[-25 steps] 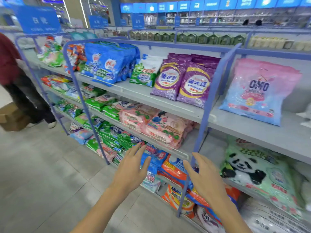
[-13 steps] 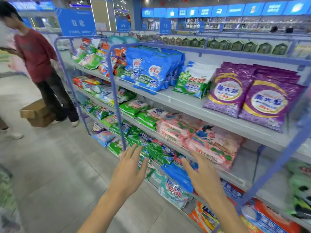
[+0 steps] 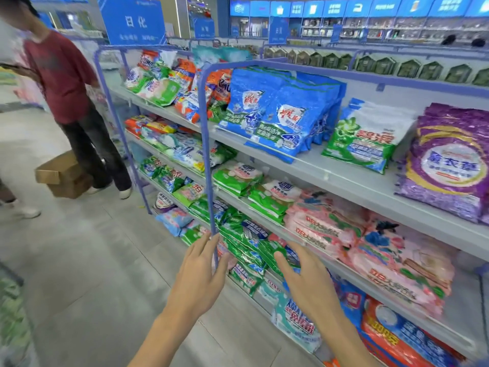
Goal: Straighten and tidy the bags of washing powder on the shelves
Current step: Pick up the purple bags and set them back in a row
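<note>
- Hands at the near edge of view: left hand point(image 3: 197, 274) and right hand point(image 3: 307, 284) are both raised palm-down in front of the lower tiers of the shelving unit point(image 3: 344, 176). The fingers of each are straight and spread apart, gripping nothing.
- Blue upright post point(image 3: 207, 154) of the unit runs down behind the left hand. Whether they touch cannot be determined.
- Bottom tier, just beyond the right hand: one white and teal bag point(image 3: 296, 321) lies at the front edge, with orange and blue bags point(image 3: 397, 337) lying flat to its right.
- Next tier up, between and beyond the two hands: green foil bags point(image 3: 246, 242) in a loose, overlapping heap, tilted at differing angles.
- Second tier: pink bags point(image 3: 370, 250) stacked flat and uneven on the right, and green and white packs point(image 3: 238, 178) stacked to their left.
- Top tier: blue bags point(image 3: 280, 112) stand in a leaning row, with the front ones overhanging the shelf lip. A green and white bag point(image 3: 365, 136) leans beside them, and purple bags point(image 3: 447, 165) stand at the far right.
- Far bay, left of the post: mixed bags point(image 3: 164, 80) in orange, green and white are piled without order.
- Aisle beyond: a person point(image 3: 60, 75) in a red top stands on the floor point(image 3: 79, 260) beside a cardboard box point(image 3: 63, 176).
- Blue sign point(image 3: 135, 21) hangs overhead.
</note>
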